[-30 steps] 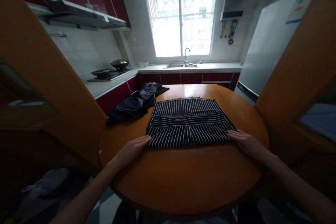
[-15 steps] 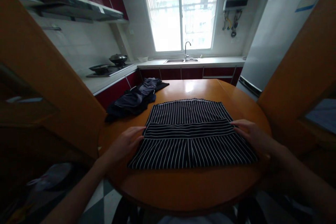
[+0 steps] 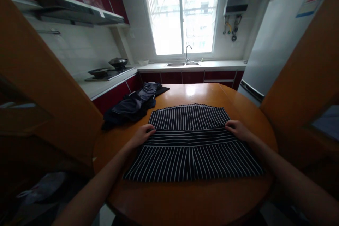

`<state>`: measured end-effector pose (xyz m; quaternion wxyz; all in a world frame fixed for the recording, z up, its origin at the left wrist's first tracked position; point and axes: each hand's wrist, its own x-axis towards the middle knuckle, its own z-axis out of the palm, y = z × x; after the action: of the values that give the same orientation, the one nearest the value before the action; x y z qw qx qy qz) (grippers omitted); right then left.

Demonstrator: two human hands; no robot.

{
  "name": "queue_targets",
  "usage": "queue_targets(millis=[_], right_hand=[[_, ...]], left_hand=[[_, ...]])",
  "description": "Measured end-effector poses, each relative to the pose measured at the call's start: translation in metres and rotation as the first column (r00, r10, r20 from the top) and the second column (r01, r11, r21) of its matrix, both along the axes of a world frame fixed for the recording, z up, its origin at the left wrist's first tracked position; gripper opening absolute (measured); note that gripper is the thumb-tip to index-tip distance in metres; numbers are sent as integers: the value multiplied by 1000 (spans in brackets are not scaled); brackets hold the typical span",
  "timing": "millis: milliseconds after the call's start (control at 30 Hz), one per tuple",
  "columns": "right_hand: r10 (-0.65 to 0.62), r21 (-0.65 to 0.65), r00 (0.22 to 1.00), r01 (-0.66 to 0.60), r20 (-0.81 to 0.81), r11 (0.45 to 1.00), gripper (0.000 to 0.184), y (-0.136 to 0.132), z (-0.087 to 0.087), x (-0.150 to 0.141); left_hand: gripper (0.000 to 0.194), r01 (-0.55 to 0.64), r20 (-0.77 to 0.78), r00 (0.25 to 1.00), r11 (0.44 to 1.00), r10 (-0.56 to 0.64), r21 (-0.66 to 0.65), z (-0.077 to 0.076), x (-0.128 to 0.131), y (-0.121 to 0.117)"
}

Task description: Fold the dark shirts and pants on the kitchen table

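Note:
A dark striped garment [image 3: 190,144] with thin white stripes lies flat and partly folded on the round wooden table [image 3: 185,197]. A band of crosswise stripes runs over its middle. My left hand [image 3: 141,135] pinches the garment's left edge at that band, fingers closed on the cloth. At the right end of the same band my right hand [image 3: 238,130] grips the right edge in the same way. Both forearms reach in from the near side of the table.
A heap of dark blue clothes [image 3: 132,106] lies at the table's far left. Beyond are a counter with a stove and pans [image 3: 108,71], a sink [image 3: 182,64] under the window and a white fridge [image 3: 275,42] at right. Wooden chair backs [image 3: 39,88] flank the table.
Both hands moved from the garment's near corners up along its sides to the middle band and closed on its edges. The garment now lies closer to me.

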<state>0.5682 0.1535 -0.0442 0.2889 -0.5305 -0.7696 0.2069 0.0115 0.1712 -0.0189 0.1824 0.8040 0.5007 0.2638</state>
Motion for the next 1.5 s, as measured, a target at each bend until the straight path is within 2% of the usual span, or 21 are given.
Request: queue_targets(millis=[100,200,367,433,500,567,633,733,833,900,1000,1167,1233,1300,1367,1400,1433,1500], right_hand=[[-74,45,996,76,-47,996,29,5,5,3],[-112,74,993,115,-41,991,30,14,7,1],[-121,-4,981,123,149,992,24,30,4,-5],[-152,-28,951,166,270,986,26,31,9,-8],[-230,28,901,237,368,971,35,27,19,-19],[-288,129,869,258,402,958,45,16,29,-45],[-242,204,895,175,374,963,48,0,34,-87],[-58,206,923,-24,379,978,54,-27,23,-153],[17,108,903,-69,429,992,61,-44,3,-185],[-22,60,892,-5,451,998,66,-46,-7,-179],[-142,27,861,148,488,989,70,-44,-14,-142],[-293,50,761,325,578,944,72,-49,-19,-66],[-333,51,728,380,599,924,70,-56,-18,-48],[-388,96,697,419,603,903,67,-66,-14,-43],[-438,196,693,404,573,894,65,-80,-7,-56],[-436,246,714,361,547,899,63,-89,-4,-68],[-407,285,749,296,523,912,62,-98,-1,-82],[-256,294,828,116,499,949,60,-117,0,-112]], left_hand=[[34,-84,94,993,995,78,59,4,4,3],[32,-135,96,987,986,126,95,1,8,10],[25,-188,-155,969,981,194,52,-7,9,16],[32,-211,-257,939,973,228,92,-1,13,12],[46,-169,-326,921,972,214,162,9,26,2],[55,-46,-388,914,981,117,186,19,53,-12],[57,107,-434,901,980,-23,169,21,91,-28],[59,235,-472,869,964,-150,126,10,146,-50],[62,218,-490,860,971,-143,99,-10,171,-61],[64,159,-486,869,983,-96,91,-18,164,-63],[68,51,-489,872,997,-15,60,-22,132,-61],[68,-171,-531,830,984,170,49,-20,58,-62],[66,-229,-538,815,973,214,39,-17,36,-67],[65,-268,-548,799,962,248,45,-11,27,-76],[65,-232,-549,798,967,249,102,-4,35,-90],[64,-173,-545,809,975,221,139,-1,45,-98],[63,-89,-543,823,982,166,166,2,56,-107],[61,92,-549,836,981,18,172,2,79,-125]])
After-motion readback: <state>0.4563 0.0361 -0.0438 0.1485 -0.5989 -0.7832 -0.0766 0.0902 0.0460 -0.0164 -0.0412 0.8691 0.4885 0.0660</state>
